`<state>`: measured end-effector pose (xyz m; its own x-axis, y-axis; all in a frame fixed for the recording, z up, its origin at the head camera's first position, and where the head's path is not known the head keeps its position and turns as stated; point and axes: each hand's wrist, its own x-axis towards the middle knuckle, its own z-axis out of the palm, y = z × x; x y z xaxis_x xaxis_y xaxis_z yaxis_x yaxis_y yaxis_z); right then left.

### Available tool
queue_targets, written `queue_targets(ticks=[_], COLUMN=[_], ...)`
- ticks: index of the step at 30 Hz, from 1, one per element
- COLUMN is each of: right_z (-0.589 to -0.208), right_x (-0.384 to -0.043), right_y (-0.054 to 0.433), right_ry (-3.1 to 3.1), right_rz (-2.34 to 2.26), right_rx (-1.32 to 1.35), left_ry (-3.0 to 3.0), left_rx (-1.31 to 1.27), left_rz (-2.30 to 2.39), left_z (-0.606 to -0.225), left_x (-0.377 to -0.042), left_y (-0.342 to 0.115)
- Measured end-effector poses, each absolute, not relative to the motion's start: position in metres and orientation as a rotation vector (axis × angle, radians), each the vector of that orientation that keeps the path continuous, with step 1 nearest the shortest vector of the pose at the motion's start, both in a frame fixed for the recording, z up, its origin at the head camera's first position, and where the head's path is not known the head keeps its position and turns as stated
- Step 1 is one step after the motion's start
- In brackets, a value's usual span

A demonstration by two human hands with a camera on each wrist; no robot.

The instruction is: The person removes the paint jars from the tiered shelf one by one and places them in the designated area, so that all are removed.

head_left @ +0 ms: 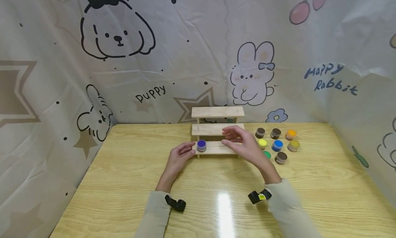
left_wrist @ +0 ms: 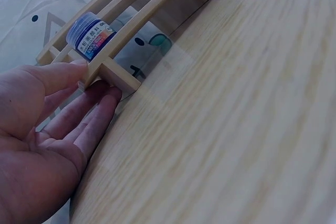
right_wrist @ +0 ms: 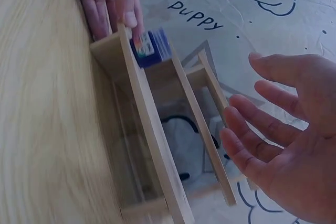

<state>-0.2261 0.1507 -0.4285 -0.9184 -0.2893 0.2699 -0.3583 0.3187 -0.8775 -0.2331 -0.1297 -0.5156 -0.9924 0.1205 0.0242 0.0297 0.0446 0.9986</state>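
A three-tier wooden step shelf (head_left: 216, 148) stands at the table's back. On the left end of its lowest step sits a small paint jar (head_left: 201, 146), purple-lidded and with a printed label in the left wrist view. My left hand (head_left: 179, 157) holds that step's left end, thumb above the board and fingers below it (left_wrist: 52, 124), close beside the jar. Over the right part of the shelf hovers my right hand (head_left: 245, 145); its fingers are apart and loosely bent, with nothing between them (right_wrist: 283, 129).
To the shelf's right stand several more paint jars, among them a blue one (head_left: 277, 146), a yellow one (head_left: 262, 144), an orange one (head_left: 290, 134) and a dark brown one (head_left: 281, 158). A green jar (head_left: 267, 155) is partly hidden by the right wrist. Behind the table hangs a printed curtain (head_left: 191, 59).
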Motion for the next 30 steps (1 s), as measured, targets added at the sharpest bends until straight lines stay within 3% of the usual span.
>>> queue_targets(ticks=[30], right_z=[-0.469], right_x=[-0.242], right_y=[0.086], right_ry=[-2.562], right_rz=[1.804], right_rx=[0.639], left_ry=[2.168], left_rx=[0.152], left_rz=[2.159], left_z=[-0.514], left_x=[-0.232], left_y=[-0.129])
